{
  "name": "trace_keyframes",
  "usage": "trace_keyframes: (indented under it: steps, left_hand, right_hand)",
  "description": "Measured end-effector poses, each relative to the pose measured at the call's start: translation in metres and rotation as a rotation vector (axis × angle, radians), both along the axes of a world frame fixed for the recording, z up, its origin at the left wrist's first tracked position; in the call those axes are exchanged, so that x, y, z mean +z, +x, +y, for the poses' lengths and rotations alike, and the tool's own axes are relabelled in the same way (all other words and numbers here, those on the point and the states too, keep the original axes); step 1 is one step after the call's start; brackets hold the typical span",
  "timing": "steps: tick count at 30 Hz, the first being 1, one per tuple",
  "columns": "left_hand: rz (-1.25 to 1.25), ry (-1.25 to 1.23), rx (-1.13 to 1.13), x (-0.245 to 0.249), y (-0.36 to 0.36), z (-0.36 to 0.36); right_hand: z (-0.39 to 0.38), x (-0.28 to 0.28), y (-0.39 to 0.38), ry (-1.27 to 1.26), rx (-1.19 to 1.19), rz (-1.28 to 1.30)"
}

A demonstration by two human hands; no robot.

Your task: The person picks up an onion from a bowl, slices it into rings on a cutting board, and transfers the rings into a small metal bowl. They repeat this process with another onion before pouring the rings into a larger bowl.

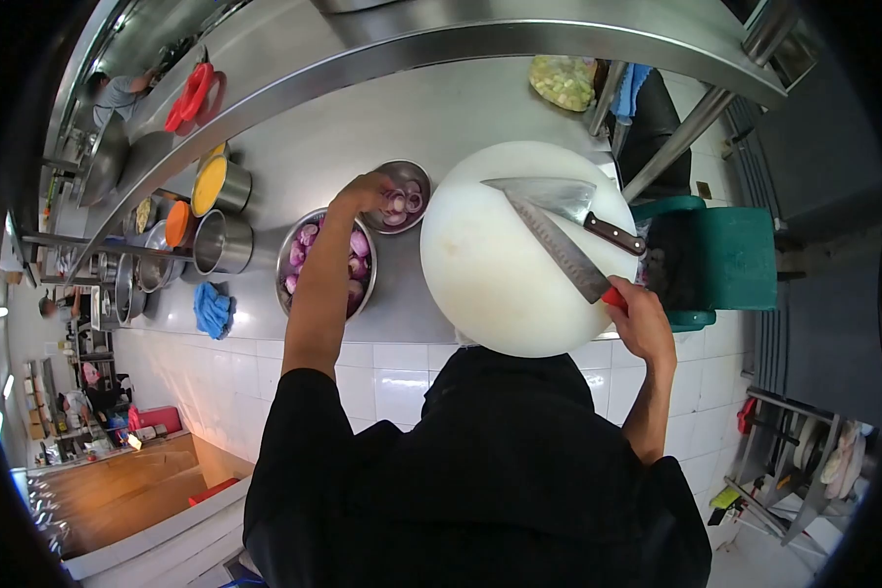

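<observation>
My left hand (365,192) is over the left rim of a small steel bowl (424,176), its fingers reaching in and loosely apart beside sliced onion rings (402,202). Under my left forearm, a larger steel bowl (286,257) holds several peeled purple onions (359,267). My right hand (645,323) is closed around the red handle of a kitchen knife (559,243), whose blade lies across the round white cutting board (470,284). A broad chef's knife (559,199) with a dark riveted handle also rests on the board, its blade touching or overlapped by the other blade.
Steel pots (222,242) and a container of yellow food (209,185) stand at the left. A blue cloth (212,310) lies near the counter edge. A steel shelf rail (441,41) crosses overhead. A green bin (740,257) stands right of the board; cut vegetables (563,82) sit behind.
</observation>
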State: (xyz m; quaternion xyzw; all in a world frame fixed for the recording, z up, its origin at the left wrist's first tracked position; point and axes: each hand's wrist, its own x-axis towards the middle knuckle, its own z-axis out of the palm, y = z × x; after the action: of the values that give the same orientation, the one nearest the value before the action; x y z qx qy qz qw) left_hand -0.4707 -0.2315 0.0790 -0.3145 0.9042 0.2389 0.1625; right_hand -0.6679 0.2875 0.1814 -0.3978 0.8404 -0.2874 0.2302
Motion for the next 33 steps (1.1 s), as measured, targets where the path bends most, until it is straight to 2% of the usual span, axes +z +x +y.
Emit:
trace_keyframes:
  steps: [1,5,8,10,11,13,17,19,23,25,29,33]
  left_hand:
    - [0.050,0.080,0.089,0.000,0.001,-0.001]
    - [0.003,0.030,0.083,0.006,-0.001,0.008]
    - [0.141,0.031,0.014,0.000,0.006,0.007]
    - [0.185,0.247,0.176,0.000,0.008,0.006]
    - [0.185,0.249,0.178,0.001,0.010,0.009]
    - [0.388,0.455,0.382,0.003,0.011,0.013]
    - [0.436,0.407,0.344,0.017,0.008,0.024]
    - [0.445,-0.047,0.019,0.010,0.008,0.025]
    - [0.483,0.086,0.183,-0.002,0.005,0.024]
    - [0.446,0.451,0.392,0.000,0.005,0.022]
    - [0.525,0.486,0.402,-0.001,0.004,0.025]
    - [0.632,0.372,0.489,-0.022,-0.003,0.029]
  right_hand:
    - [0.000,-0.001,-0.001,-0.003,-0.001,-0.001]
    - [0.001,-0.004,-0.001,-0.021,0.007,0.006]
    - [0.002,-0.004,-0.001,-0.021,0.009,0.010]
    - [0.002,-0.002,-0.001,-0.009,0.008,-0.001]
    - [0.001,0.000,0.000,0.002,0.006,-0.007]
    - [0.000,0.000,-0.001,0.013,0.005,-0.013]
    - [0.001,-0.003,-0.001,-0.014,0.004,0.001]
    - [0.000,-0.002,-0.001,-0.007,0.000,-0.003]
    - [0.002,-0.005,-0.002,-0.002,-0.005,-0.009]
    - [0.001,-0.005,-0.003,-0.016,0.002,-0.004]
    - [0.000,-0.002,-0.002,-0.006,-0.002,-0.011]
    - [0.001,-0.006,-0.003,-0.016,-0.005,-0.002]
